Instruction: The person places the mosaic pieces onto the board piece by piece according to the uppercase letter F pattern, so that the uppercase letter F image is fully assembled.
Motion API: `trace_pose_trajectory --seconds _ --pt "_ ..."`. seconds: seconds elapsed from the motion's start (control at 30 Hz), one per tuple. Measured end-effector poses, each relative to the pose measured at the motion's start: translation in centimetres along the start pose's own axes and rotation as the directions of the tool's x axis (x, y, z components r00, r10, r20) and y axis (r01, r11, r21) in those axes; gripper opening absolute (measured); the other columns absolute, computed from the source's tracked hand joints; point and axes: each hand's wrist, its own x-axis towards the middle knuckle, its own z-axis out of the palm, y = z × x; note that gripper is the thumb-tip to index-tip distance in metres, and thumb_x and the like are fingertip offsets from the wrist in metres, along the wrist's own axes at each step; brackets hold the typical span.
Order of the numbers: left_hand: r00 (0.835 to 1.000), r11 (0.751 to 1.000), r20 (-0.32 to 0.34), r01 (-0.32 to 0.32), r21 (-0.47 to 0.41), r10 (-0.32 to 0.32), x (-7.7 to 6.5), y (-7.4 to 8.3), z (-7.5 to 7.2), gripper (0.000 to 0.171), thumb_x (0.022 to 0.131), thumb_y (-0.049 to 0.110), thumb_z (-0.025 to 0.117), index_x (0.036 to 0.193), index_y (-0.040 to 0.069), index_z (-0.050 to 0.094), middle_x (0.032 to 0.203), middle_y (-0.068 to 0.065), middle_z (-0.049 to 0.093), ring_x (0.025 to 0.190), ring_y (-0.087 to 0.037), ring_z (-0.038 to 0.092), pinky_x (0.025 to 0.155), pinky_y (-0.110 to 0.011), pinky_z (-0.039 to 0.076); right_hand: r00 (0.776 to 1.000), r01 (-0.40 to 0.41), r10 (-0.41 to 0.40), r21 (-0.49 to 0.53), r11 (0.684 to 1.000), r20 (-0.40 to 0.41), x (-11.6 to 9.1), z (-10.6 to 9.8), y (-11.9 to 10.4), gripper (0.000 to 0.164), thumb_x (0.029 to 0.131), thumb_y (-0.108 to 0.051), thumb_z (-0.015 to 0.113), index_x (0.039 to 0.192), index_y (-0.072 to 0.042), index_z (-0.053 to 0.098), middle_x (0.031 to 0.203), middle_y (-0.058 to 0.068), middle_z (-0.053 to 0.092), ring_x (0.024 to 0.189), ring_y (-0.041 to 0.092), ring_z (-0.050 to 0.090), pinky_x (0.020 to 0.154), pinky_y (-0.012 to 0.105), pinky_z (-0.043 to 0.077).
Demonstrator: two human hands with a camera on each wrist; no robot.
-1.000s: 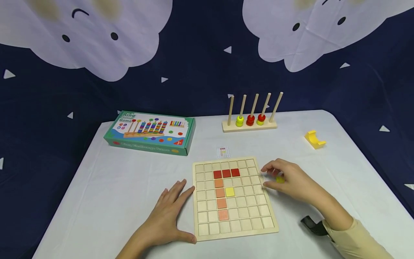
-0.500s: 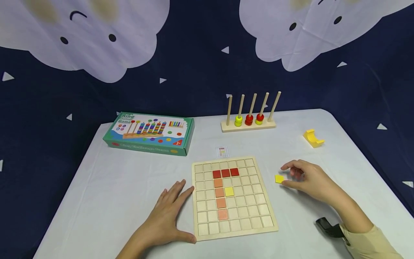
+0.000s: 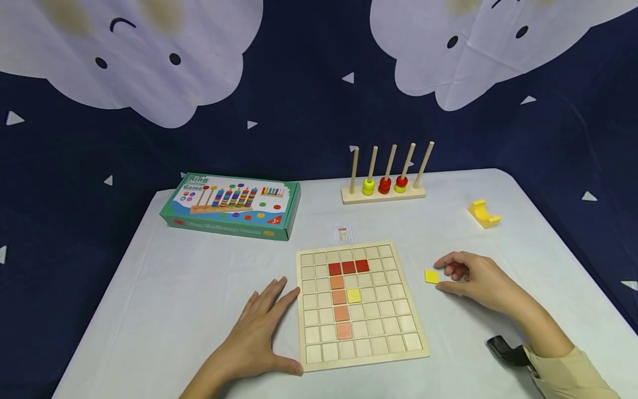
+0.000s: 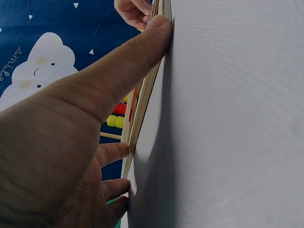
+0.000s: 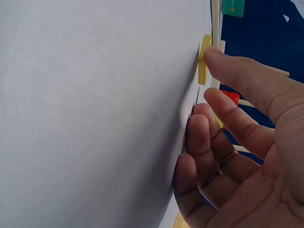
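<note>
A light wooden grid board (image 3: pixel 413 332) lies on the table with three red tiles (image 3: pixel 348 267), a column of several orange tiles (image 3: pixel 339 297) and one yellow tile (image 3: pixel 354 295) in its squares. My left hand (image 3: pixel 254 330) lies with fingers spread, its thumb (image 4: pixel 154 35) and index fingertip at the board's left edge. Right of the board, a loose yellow tile (image 3: pixel 431 276) lies on the table. My right hand (image 3: pixel 478 280) is beside it, the thumb (image 5: pixel 223 61) at the tile's edge. The other fingers are loosely bent and apart from the tile.
A small pattern card (image 3: pixel 344 235) lies behind the board. Farther back stand a green ring game box (image 3: pixel 229 208) and a wooden peg rack (image 3: pixel 384 195) with yellow and red rings. A yellow curved block (image 3: pixel 483 214) sits at the right.
My right hand has shifted right, away from the board's right edge, and the loose yellow tile is now uncovered. My left hand stays at the board's left side.
</note>
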Motion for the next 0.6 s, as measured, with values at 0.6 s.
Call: trace_pose_trajectory --seconds 0.6 --pt "1.0 1.0 0.011 0.025 -0.009 -0.025 0.01 -0.04 0.1 0.138 0.051 0.068 0.1 0.167 0.026 0.04 0.179 -0.009 0.026 0.167 -0.035 0.021 0.133 -0.068 0.016 0.999 0.034 -0.034 -0.016 0.999 0.012 0.67 0.19 -0.01 0.025 0.084 -0.018 0.092 0.104 -0.011 0.077 0.087 -0.006 0.066 0.078 -0.001 0.055 0.067 0.02 0.05"
